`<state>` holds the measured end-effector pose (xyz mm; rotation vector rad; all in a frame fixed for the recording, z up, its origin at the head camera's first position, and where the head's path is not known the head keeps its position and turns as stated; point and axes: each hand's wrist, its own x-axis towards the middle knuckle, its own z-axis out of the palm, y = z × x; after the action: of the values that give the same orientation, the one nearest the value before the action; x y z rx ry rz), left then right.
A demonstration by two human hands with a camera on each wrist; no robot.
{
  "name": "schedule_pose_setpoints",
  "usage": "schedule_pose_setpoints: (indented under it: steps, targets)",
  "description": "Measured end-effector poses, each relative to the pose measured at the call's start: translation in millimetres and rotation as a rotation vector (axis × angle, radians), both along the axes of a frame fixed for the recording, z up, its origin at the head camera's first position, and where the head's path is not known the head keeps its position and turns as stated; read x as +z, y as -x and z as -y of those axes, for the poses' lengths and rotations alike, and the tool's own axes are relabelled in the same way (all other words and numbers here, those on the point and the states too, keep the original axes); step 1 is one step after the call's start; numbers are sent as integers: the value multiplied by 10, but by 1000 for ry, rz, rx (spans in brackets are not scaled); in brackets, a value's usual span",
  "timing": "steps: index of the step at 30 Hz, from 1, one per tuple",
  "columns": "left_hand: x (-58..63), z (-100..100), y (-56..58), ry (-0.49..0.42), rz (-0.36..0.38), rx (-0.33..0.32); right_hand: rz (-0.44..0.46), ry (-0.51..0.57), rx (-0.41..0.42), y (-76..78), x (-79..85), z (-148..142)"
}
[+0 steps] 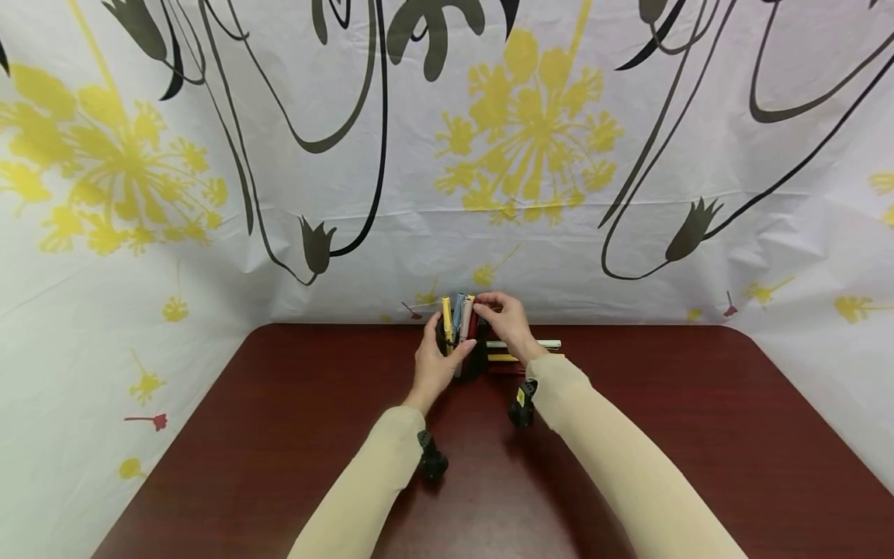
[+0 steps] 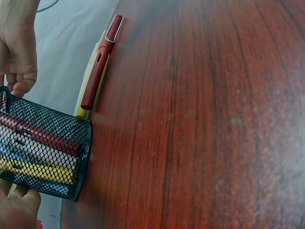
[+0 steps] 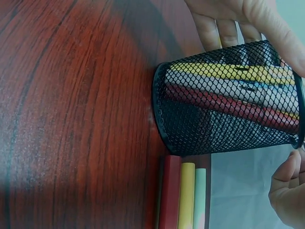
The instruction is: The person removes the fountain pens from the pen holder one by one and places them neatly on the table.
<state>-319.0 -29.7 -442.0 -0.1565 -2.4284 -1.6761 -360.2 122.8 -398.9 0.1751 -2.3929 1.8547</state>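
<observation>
A black mesh pen cup (image 3: 224,105) stands upright at the far side of the table, holding several pens. My left hand (image 1: 434,365) grips it, fingers and thumb round its wall. Among the pens inside are a yellow pen (image 1: 447,310), a blue pen (image 1: 457,314), a pale pen (image 1: 466,318) and a dark red pen (image 1: 474,320). At the cup's rim, my right hand (image 1: 508,320) pinches the top of the dark red pen. The fingertips' exact contact is partly hidden.
Right of the cup, another red pen (image 2: 97,71), a yellow pen (image 3: 186,195) and a pale green-white pen (image 3: 199,198) lie side by side on the dark red table (image 1: 314,466). A patterned white cloth (image 1: 391,233) hangs directly behind the table's far edge.
</observation>
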Motion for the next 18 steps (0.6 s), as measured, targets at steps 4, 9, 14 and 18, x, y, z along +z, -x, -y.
schedule_pose_setpoints:
  steps: [4,9,14,18]
  targets:
    - [-8,-2,5,-1,3,1,0,-5,-7,4,-3,3]
    - [-18,-1,8,7,3,0,-19,-8,-16,-8,2,10]
    - [-10,-2,10,-2,-10,-3,-31,-23,-38,-17,16,14]
    - [-14,8,11,-4,-8,-5,-31,-27,-55,-40,19,7]
